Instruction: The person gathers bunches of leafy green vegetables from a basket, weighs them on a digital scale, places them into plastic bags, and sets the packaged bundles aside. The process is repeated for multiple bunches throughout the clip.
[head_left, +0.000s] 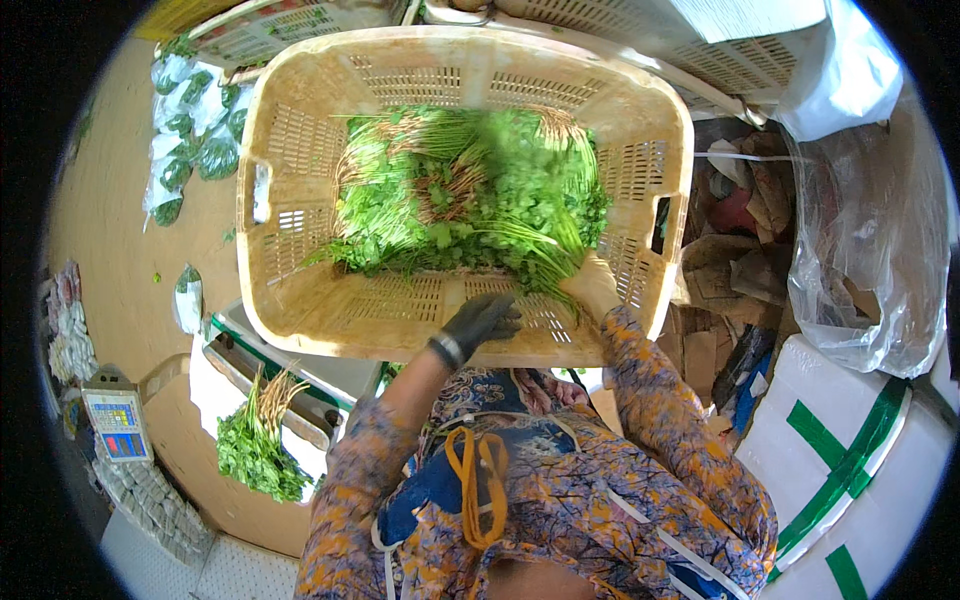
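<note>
A large yellowed plastic basket (465, 352) with slotted walls stands before me. Bunches of leafy green herbs (450, 161), which look like coriander, lie in it with their reddish-brown root ends in several directions. Over the right front part of the basket, my right hand (592, 286), which is bare, grips the stems of one bunch (536, 240); the fingertips are partly hidden by greens. My left hand (484, 324), in a dark grey glove, hovers at the basket's near wall with its fingers extended and nothing in them. Leaves near the middle are blurred.
Bagged greens (199, 127) lie on the floor at left. A coriander bunch (262, 442) rests beside a weighing scale (116, 424). White foam boxes (832, 442) with green tape stand at right, below clear plastic sheeting (862, 247) and crumpled cardboard (720, 277). Another basket (600, 37) borders the far side.
</note>
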